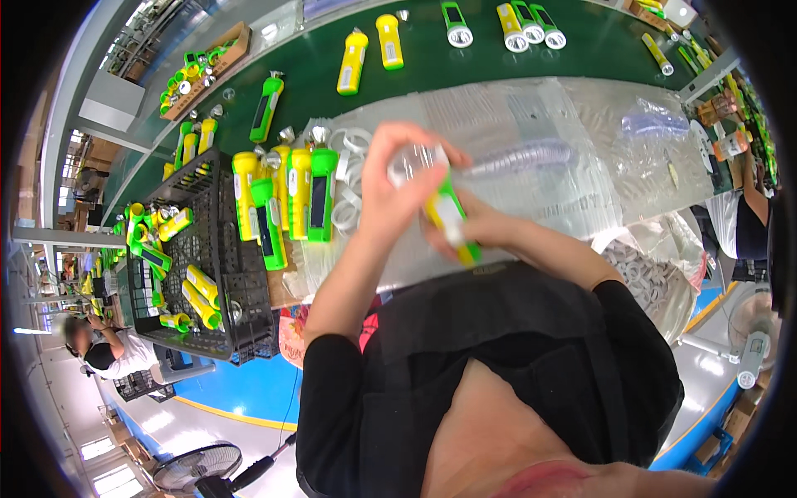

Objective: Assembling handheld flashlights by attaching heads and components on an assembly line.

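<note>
Both hands grip one green-yellow flashlight (448, 217): left hand (390, 187) fingers wrap its clear lens end, right hand (477, 232) fingers clasp its body; black crate (217, 274) sits well left.

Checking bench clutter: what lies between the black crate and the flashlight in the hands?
In the head view, a row of upright flashlights and white rings lie between the black crate and held flashlight.

Person seen from above: black short-sleeved top with a deep neckline; sleeves end above the elbows; forearms, left hand (398, 178) and right hand (473, 228) bare, without gloves.
</note>
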Motion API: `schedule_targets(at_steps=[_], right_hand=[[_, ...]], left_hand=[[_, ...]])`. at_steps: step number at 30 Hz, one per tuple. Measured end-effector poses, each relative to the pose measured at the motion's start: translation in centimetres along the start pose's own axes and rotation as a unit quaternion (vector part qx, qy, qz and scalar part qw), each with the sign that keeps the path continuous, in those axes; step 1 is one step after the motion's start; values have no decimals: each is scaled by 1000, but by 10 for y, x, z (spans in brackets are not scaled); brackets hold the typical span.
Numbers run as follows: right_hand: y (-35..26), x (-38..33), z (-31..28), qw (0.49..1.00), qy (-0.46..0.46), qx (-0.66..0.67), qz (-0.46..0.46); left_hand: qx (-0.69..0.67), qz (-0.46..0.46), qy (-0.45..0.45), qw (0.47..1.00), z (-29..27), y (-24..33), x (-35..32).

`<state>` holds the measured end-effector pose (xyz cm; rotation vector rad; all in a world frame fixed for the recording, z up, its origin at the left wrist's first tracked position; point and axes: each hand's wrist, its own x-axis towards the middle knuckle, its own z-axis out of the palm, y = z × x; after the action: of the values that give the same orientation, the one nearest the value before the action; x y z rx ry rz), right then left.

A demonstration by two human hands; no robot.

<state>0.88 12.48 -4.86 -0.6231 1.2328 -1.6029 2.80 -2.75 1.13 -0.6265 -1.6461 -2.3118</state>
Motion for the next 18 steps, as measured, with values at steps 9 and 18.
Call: schedule_targets(at_steps=[9, 18], right_hand=[[-115, 86, -109, 781, 16, -517, -349], [-143, 182, -331, 571, 129, -801, -121]], left_hand=[[413, 299, -128, 851, -37, 1, 91], [748, -85, -91, 652, -150, -153, 205]])
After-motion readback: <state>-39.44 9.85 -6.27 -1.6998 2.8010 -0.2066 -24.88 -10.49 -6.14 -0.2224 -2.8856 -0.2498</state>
